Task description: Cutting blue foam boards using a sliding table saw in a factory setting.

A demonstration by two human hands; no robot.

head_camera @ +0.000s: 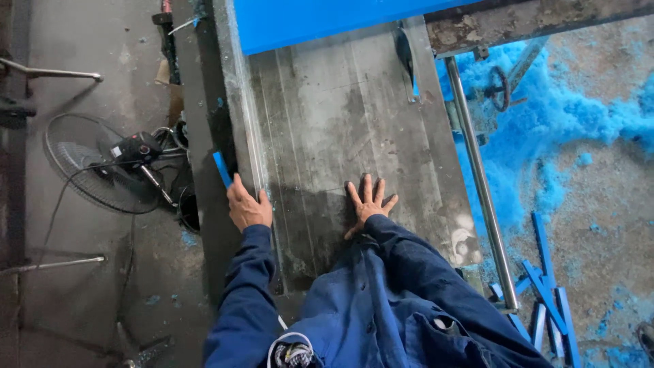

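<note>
Your left hand (248,206) is closed on a thin blue strip (222,169), pinched at its near end so the strip sticks up and away past your fingers. The hand sits at the left edge of the counter (354,116), its fingers curled over the metal rail (245,116) that runs along that edge. Your right hand (368,203) lies flat on the counter just to the right of it, palm down, fingers spread apart, holding nothing. The two hands are near each other but not touching, with a dark, worn patch of the counter between them.

Far ahead of both hands, a broad blue sheet (327,20) lies across the counter's far end. Ahead and to the right of your right hand, a narrow dark blade (407,58) stands up from the counter. Further right, past the counter's edge, a steel rod (477,177) runs alongside, and beyond it blue dust (565,116) lies heaped on the floor. Near your right elbow, a cluster of blue offcuts (548,300) lies on the floor. To the left of your left hand, well apart, a fan (102,163) lies on the floor.
</note>
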